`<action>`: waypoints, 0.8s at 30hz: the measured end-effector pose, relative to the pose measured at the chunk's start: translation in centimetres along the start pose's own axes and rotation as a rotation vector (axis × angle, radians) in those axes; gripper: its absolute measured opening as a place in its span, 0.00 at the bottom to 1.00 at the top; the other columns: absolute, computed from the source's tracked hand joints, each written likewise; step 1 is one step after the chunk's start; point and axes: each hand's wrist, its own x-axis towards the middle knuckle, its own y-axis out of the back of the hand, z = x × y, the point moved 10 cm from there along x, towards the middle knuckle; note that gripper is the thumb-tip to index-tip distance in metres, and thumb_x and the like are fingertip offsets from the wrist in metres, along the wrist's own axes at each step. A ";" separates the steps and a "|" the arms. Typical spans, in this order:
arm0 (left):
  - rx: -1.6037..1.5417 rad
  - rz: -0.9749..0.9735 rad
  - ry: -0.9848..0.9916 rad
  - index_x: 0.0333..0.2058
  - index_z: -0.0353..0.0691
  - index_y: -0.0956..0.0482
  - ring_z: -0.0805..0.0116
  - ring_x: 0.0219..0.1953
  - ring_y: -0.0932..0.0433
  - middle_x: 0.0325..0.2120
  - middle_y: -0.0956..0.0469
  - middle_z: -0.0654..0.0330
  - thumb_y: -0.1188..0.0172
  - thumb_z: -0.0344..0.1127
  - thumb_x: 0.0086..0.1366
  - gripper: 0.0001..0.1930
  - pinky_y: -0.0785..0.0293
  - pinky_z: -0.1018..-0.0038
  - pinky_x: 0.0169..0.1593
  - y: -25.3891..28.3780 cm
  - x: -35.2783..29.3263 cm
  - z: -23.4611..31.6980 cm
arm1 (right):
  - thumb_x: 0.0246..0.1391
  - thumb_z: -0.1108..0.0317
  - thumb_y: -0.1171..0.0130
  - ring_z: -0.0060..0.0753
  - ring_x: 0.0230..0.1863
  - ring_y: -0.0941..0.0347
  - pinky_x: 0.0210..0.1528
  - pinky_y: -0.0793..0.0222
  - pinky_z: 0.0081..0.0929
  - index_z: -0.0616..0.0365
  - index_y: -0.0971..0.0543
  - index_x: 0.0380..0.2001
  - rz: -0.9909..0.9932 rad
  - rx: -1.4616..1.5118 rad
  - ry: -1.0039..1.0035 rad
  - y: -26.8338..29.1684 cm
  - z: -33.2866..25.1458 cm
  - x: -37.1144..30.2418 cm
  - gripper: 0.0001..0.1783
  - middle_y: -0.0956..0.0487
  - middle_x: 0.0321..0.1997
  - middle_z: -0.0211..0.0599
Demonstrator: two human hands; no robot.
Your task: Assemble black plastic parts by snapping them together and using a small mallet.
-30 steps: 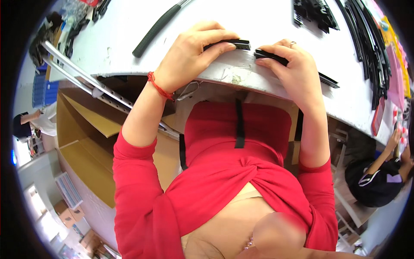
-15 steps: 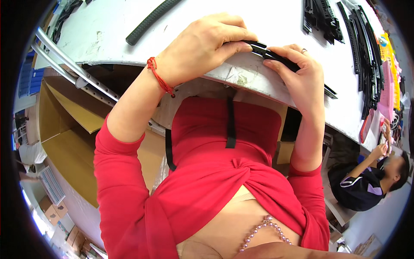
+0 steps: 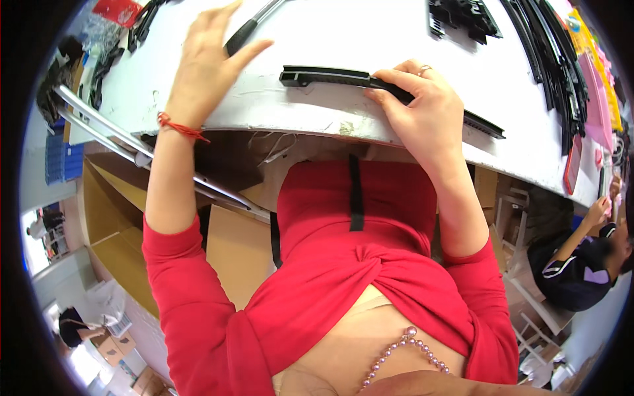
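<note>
A long black wiper blade [image 3: 330,76] lies along the near edge of the white table [image 3: 370,39]. My right hand [image 3: 419,105] grips it near its middle, fingers curled over the strip. My left hand [image 3: 208,63] is lifted off the blade, fingers spread, empty, hovering over the table's left part. Just beyond its fingertips lies a black tube with a grey metal end [image 3: 247,26]. A red cord bracelet [image 3: 179,125] circles the left wrist.
Several black wiper blades [image 3: 548,53] and a pile of black plastic parts [image 3: 462,16] lie at the table's far right. Pink items [image 3: 594,86] sit by the right edge. Cardboard boxes [image 3: 119,218] stand lower left. A seated person [image 3: 581,264] works at the right.
Both hands held the black blade together before. Now my left hand has let go and moved up and to the left, while the right hand still holds the blade.
</note>
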 end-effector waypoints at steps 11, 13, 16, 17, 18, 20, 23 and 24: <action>-0.211 -0.175 0.316 0.65 0.37 0.34 0.79 0.31 0.24 0.43 0.18 0.57 0.42 0.20 0.66 0.29 0.29 0.84 0.34 5.3 -6.7 1.7 | 0.45 0.61 0.31 0.30 0.40 0.21 0.39 0.25 0.30 0.48 0.13 0.30 0.076 -0.026 0.016 0.7 0.9 -0.1 0.09 0.19 0.33 0.25; -0.090 -0.034 0.105 0.60 0.36 0.27 0.70 0.42 0.20 0.46 0.18 0.55 0.41 0.17 0.64 0.25 0.25 0.75 0.47 7.3 -7.2 5.4 | 0.44 0.61 0.31 0.30 0.41 0.22 0.39 0.25 0.31 0.48 0.13 0.30 0.064 0.002 0.015 0.5 0.5 0.0 0.08 0.19 0.33 0.25; -0.204 -0.287 0.131 0.55 0.32 0.22 0.62 0.49 0.19 0.49 0.19 0.51 0.39 0.15 0.61 0.22 0.27 0.71 0.54 3.9 -8.4 7.4 | 0.44 0.61 0.31 0.30 0.41 0.21 0.39 0.25 0.31 0.49 0.13 0.30 0.026 -0.027 0.011 0.1 0.3 0.2 0.09 0.19 0.33 0.26; -0.237 -0.254 0.124 0.56 0.32 0.23 0.62 0.48 0.19 0.48 0.19 0.51 0.39 0.15 0.61 0.23 0.26 0.70 0.54 3.9 -8.7 7.3 | 0.44 0.61 0.31 0.30 0.41 0.21 0.39 0.25 0.31 0.49 0.13 0.30 0.025 -0.026 0.008 0.0 0.4 0.1 0.09 0.19 0.33 0.26; -0.202 -0.213 0.115 0.56 0.32 0.23 0.62 0.48 0.19 0.48 0.19 0.51 0.39 0.16 0.61 0.22 0.26 0.71 0.53 4.6 -8.5 6.9 | 0.44 0.61 0.31 0.30 0.41 0.21 0.39 0.25 0.31 0.49 0.13 0.30 0.044 -0.017 0.021 0.1 0.3 0.1 0.09 0.19 0.33 0.27; -0.151 -0.061 0.161 0.56 0.30 0.24 0.63 0.47 0.20 0.47 0.19 0.51 0.40 0.16 0.63 0.22 0.27 0.71 0.54 6.6 -8.4 6.2 | 0.44 0.62 0.31 0.31 0.41 0.21 0.39 0.25 0.31 0.49 0.13 0.30 0.065 -0.009 0.032 0.3 0.2 0.0 0.09 0.19 0.33 0.27; -0.126 -0.094 0.085 0.57 0.31 0.24 0.63 0.48 0.19 0.47 0.18 0.52 0.39 0.17 0.62 0.22 0.26 0.71 0.53 5.5 -8.9 6.8 | 0.44 0.62 0.31 0.31 0.41 0.21 0.39 0.24 0.31 0.49 0.13 0.30 0.063 -0.015 0.025 0.2 0.0 -0.1 0.08 0.19 0.32 0.28; -0.189 -0.290 0.108 0.56 0.32 0.23 0.62 0.49 0.19 0.48 0.19 0.50 0.38 0.16 0.61 0.23 0.26 0.72 0.52 3.2 -9.1 7.2 | 0.44 0.62 0.31 0.31 0.42 0.21 0.40 0.24 0.31 0.49 0.13 0.30 0.047 -0.020 0.012 0.1 0.2 0.1 0.08 0.19 0.32 0.27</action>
